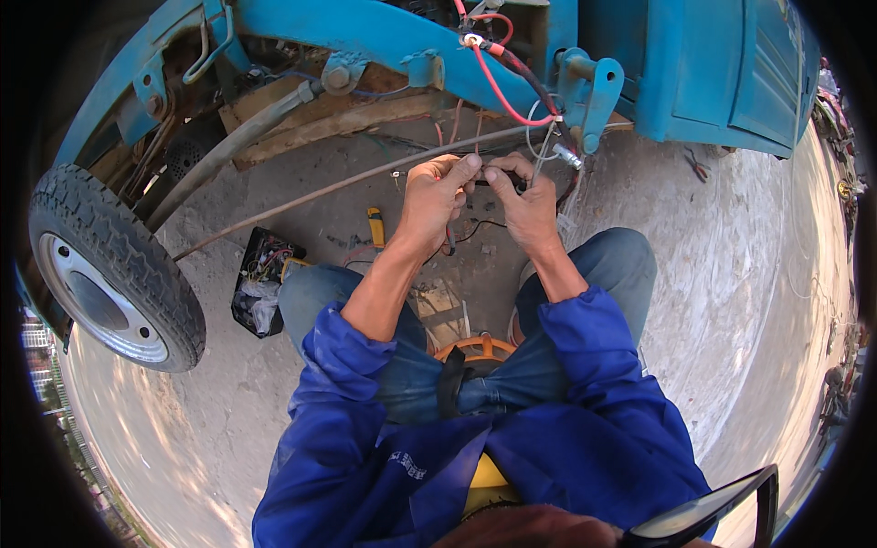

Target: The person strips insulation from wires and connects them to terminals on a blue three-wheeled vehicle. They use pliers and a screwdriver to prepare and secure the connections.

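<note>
My left hand point(438, 196) is closed, thumb and fingers pinched on a thin piece of wire at the centre, just below the blue frame point(457, 68). Just to its right, my right hand point(523, 201) is also closed, gripping a small dark wire or connector, too small to make out clearly. The two thumbs are close together. Red cables point(493, 84) hang from the frame above, with white wires and a small silver fitting point(566, 156) beside my right hand. A long thin rod point(301, 196) runs diagonally behind my left hand.
A wheel point(112, 269) stands at left. A black case point(265, 283) of parts lies by my left knee, near a yellow tool point(375, 226). Pliers point(696, 166) lie on the concrete at right, below a blue panel point(722, 64). An orange stool point(475, 345) is under me.
</note>
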A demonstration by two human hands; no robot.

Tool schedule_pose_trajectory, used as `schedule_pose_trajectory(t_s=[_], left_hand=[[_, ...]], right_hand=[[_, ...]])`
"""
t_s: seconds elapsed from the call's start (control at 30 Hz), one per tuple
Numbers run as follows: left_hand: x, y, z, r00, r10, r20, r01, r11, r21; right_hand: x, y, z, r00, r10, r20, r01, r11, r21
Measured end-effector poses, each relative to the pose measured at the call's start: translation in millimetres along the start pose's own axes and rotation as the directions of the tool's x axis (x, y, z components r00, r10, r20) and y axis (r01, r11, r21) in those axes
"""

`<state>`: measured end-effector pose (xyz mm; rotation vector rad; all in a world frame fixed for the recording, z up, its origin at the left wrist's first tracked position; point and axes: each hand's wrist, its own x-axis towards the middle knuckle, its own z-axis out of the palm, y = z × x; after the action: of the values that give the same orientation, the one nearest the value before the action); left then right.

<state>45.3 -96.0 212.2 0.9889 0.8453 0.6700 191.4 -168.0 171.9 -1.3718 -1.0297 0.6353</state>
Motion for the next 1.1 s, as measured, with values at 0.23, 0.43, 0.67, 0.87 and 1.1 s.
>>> schedule_pose_trajectory(t_s=[0.23, 0.43, 0.67, 0.87, 1.1], left_hand=[[3.5, -5.3, 2.0, 0.995, 0.104, -0.007, -0.104, 0.994, 0.02], [4.8, -16.5, 2.1, 0.753, 0.644, 0.132, -0.595, 0.582, 0.554], [10.8, -20.8, -7.3, 0.363, 0.834, 0.417, -0.626, -0.114, 0.772], [2.1, -6.4, -1.8, 0.997, 0.076, -0.022, -0.075, 0.997, 0.034], [2.6, -4.2, 4.9, 0.997, 0.071, -0.018, -0.071, 0.997, 0.004]], right_hand=[[-1.0, -7.4, 1.2, 0.998, -0.057, 0.019, 0.058, 0.998, -0.026], [0.4, -1.8, -4.2, 0.969, 0.231, 0.09, -0.246, 0.934, 0.259], [1.0, 3.3, -0.7, 0.965, 0.257, 0.06, -0.261, 0.895, 0.362], [-0.7, -5.0, -4.9, 0.989, 0.146, 0.025, -0.147, 0.987, 0.064], [0.7, -8.9, -4.2, 0.998, 0.052, 0.025, -0.052, 0.999, -0.007]])
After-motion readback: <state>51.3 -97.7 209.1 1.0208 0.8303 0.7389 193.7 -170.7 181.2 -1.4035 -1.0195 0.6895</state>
